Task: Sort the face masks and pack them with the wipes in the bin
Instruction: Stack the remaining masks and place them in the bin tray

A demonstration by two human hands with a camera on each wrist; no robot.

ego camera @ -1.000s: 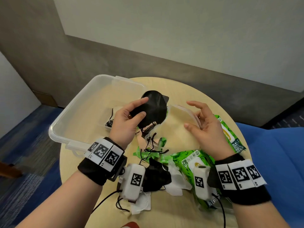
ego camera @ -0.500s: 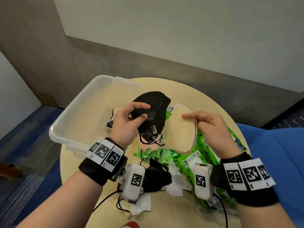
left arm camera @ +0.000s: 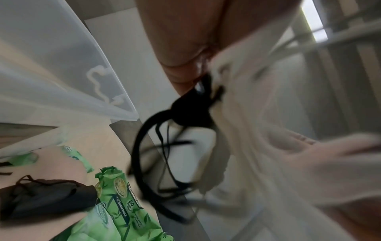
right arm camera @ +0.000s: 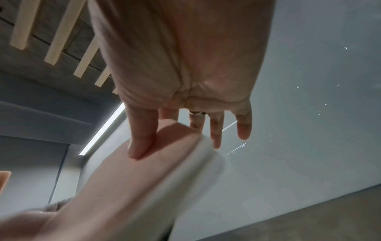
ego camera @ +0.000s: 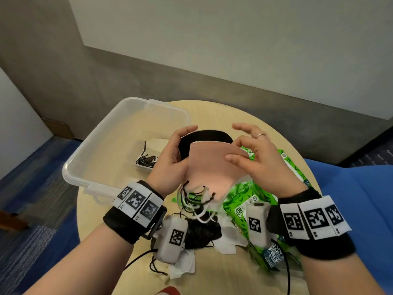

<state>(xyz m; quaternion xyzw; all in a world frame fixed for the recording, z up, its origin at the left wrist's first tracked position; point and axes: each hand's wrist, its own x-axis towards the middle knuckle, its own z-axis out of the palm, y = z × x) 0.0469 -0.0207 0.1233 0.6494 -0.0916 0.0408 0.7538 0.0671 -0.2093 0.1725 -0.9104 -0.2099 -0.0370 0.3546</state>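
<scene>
Moved in front of black mask [ego camera: 204, 135]: pink mask [ego camera: 212, 167], pinched by right hand [ego camera: 261, 165]; left hand [ego camera: 170, 162] grips both masks above counter [ego camera: 212, 111].

Right hand [right arm camera: 183, 78], thumb [right arm camera: 142, 138] on pink mask [right arm camera: 123, 179].

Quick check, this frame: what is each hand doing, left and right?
Left hand: grips the black mask and the pink mask stacked together.
Right hand: pinches the pink mask's upper edge, other fingers spread.
</scene>
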